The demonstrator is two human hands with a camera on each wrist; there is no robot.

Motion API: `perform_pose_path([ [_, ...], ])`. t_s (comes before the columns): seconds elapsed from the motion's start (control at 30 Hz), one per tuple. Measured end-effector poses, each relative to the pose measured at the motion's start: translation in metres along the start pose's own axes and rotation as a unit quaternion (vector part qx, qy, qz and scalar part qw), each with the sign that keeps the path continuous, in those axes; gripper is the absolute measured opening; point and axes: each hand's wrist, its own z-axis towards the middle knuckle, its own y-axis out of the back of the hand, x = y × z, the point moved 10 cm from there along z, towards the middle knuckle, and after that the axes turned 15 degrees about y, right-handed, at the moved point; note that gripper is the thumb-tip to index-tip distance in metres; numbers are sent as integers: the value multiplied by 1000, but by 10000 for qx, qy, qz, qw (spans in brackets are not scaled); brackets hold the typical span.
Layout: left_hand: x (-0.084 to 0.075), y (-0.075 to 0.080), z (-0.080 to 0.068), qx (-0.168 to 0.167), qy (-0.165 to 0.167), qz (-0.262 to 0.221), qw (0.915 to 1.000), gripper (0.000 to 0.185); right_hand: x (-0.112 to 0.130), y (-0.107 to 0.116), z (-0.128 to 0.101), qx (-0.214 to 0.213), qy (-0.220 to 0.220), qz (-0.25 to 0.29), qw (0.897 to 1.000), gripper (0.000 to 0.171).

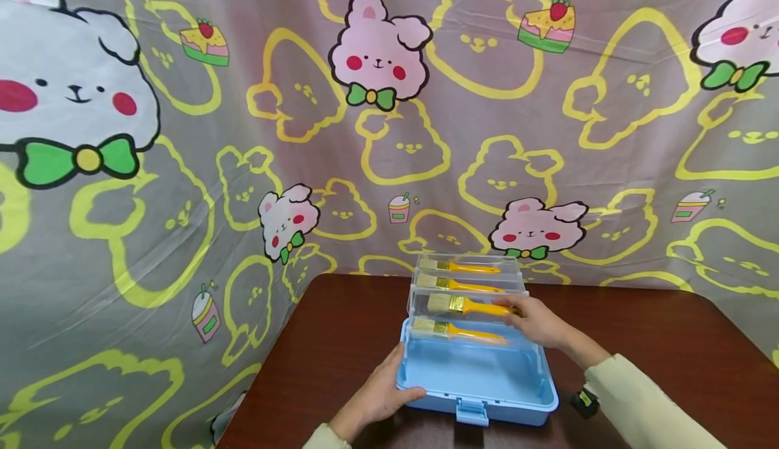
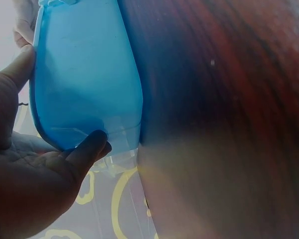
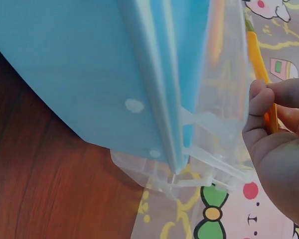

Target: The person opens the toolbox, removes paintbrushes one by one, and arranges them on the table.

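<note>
A light blue plastic box lies open on the dark wooden table. Clear tiered trays fan out behind it, each holding a paintbrush with a yellow handle. My left hand grips the box's left wall, thumb on the rim; the left wrist view shows the hand against the blue box. My right hand pinches the handle of the paintbrush in the second tray from the front. In the right wrist view its fingers curl on the yellow handle beside the clear tray.
Other brushes lie in the front tray and the two rear trays. A cartoon-rabbit cloth hangs behind the table. Bare tabletop spreads on both sides of the box. The box's latch faces me.
</note>
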Motion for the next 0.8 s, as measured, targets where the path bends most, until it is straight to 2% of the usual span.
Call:
perform_pose_path([
  [0.47,1,0,2,22,30,-69,10000,100,4,29,-18,-295,58,226,9993,37],
  [0.8,2,-1,2,85,108,-93,9999,100,-5,47,-44,-589,-291,271,9975,37],
])
